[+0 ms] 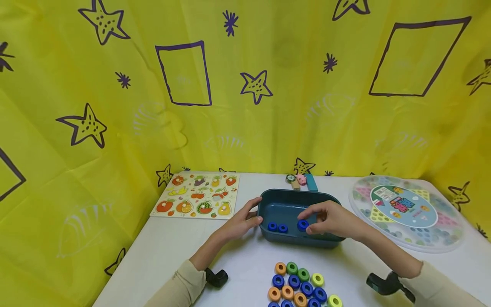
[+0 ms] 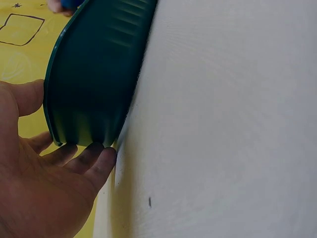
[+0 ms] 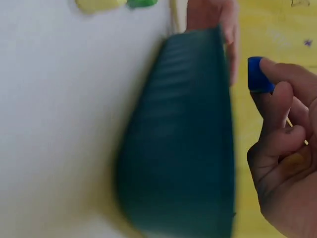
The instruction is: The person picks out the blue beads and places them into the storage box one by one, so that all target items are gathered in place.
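A dark teal oblong container (image 1: 301, 241) stands on the white table. At its left end, my left hand (image 1: 238, 222) holds the wall, with thumb and fingers spread around the end in the left wrist view. My right hand (image 1: 337, 219) is over the container's right part and pinches a blue ring (image 1: 302, 225) between thumb and fingertip. The right wrist view shows this blue ring (image 3: 256, 74) above the rim level. Two more blue rings (image 1: 277, 227) lie inside on the left. In front of the container, several orange, green, blue and yellow rings (image 1: 294, 281) lie in rows.
A fruit picture board (image 1: 199, 195) lies at the back left. Behind the container are a small pink pig figure (image 1: 301, 179) and a blue block (image 1: 311, 182). A round, clear-covered game box (image 1: 406, 213) lies at the right. A yellow patterned curtain (image 1: 268, 128) hangs behind the table.
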The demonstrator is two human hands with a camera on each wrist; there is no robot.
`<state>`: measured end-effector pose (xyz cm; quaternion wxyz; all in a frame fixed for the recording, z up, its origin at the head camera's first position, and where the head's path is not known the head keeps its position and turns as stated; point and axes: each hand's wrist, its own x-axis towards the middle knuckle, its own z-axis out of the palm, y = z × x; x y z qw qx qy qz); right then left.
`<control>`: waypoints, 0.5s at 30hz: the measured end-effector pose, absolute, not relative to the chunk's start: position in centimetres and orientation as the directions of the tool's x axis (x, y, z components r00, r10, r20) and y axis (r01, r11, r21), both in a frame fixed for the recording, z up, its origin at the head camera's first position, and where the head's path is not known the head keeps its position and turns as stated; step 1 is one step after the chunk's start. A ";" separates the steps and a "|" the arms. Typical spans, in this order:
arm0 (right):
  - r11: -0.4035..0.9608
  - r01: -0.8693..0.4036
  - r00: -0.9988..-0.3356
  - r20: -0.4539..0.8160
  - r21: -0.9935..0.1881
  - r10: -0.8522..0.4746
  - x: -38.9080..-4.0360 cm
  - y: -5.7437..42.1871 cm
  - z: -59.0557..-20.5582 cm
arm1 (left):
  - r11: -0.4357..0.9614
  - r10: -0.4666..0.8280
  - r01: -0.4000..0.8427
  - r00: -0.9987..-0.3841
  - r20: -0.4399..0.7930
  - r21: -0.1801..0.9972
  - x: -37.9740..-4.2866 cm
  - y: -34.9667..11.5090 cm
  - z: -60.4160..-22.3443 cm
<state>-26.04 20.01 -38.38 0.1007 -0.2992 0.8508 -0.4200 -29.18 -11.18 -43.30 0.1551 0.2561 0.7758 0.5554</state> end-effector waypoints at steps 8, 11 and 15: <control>0.489 -0.422 -0.764 0.009 -0.763 -0.645 -29.9 19.4 -41.7 | 0.240 0.581 0.226 -0.813 0.047 0.944 -28.2 -11.1 -41.9; 0.495 -0.437 -0.742 -0.011 -0.751 -0.671 -30.9 19.0 -42.3 | 0.241 0.577 0.221 -0.816 0.044 0.945 -28.2 -11.1 -42.0; 0.492 -0.448 -0.714 -0.031 -0.747 -0.699 -31.7 18.6 -42.5 | 0.248 0.573 0.222 -0.818 0.042 0.943 -28.3 -11.2 -42.0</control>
